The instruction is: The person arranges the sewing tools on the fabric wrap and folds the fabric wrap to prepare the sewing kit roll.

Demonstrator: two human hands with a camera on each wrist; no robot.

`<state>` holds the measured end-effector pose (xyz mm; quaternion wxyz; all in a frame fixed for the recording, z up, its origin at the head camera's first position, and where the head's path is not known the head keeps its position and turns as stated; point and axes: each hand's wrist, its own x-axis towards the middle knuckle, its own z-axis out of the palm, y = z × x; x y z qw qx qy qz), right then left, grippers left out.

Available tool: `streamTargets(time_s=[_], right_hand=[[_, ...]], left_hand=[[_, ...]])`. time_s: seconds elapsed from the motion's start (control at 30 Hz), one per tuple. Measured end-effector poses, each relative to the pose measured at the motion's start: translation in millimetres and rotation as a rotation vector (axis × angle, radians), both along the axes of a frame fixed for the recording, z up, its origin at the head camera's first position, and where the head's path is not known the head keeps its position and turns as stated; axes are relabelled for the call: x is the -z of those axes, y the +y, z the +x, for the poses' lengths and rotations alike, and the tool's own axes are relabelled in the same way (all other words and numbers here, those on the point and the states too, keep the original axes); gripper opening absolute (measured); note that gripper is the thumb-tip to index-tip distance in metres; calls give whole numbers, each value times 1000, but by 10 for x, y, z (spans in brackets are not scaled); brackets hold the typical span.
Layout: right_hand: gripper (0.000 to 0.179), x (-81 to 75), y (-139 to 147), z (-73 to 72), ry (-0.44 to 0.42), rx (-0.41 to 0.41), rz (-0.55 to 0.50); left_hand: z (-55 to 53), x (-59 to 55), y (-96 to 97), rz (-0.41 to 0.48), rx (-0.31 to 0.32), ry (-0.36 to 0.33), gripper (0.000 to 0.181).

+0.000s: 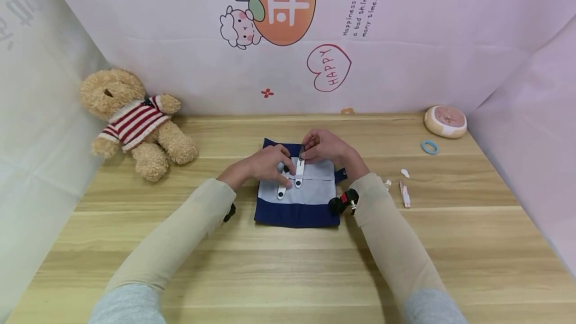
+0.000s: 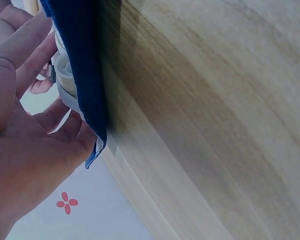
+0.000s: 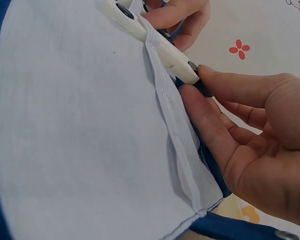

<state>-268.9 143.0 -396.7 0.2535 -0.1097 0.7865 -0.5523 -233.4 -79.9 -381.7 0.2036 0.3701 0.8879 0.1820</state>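
Note:
A navy cloth pouch (image 1: 297,215) with a pale grey lining lies opened out on the table. A slim white-handled tool (image 1: 299,174) with a dark tip stands under the elastic band (image 3: 172,112) across the lining. My right hand (image 1: 327,145) pinches this tool at its dark end between thumb and fingertips. My left hand (image 1: 269,163) reaches over the pouch from the left, fingers spread, a fingertip touching the tool beside the band in the right wrist view. Left of it, a second white-handled tool (image 1: 281,192) lies in the band, partly hidden by the left hand.
A teddy bear (image 1: 135,124) in a striped shirt leans at the back left. On the right lie a small pink-and-white item (image 1: 405,195), a small white piece (image 1: 405,173), a blue ring (image 1: 429,147) and a round cream-and-pink object (image 1: 446,121). Printed white cloth walls surround the table.

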Motion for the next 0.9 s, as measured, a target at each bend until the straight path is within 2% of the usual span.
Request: streamTargets(time_s=[0.23,0.6,0.9], right_hand=[[31,-24,-22,25,18,-41,57],[30,-98,-53,53,26,-156,159],[31,-92,-46,50,31,-158,175]], left_hand=[[14,-5,6,-1,-7,-6,31],[4,-8,2,-4,-12,6,32],[7,5,9,-5,-14,5,32]])
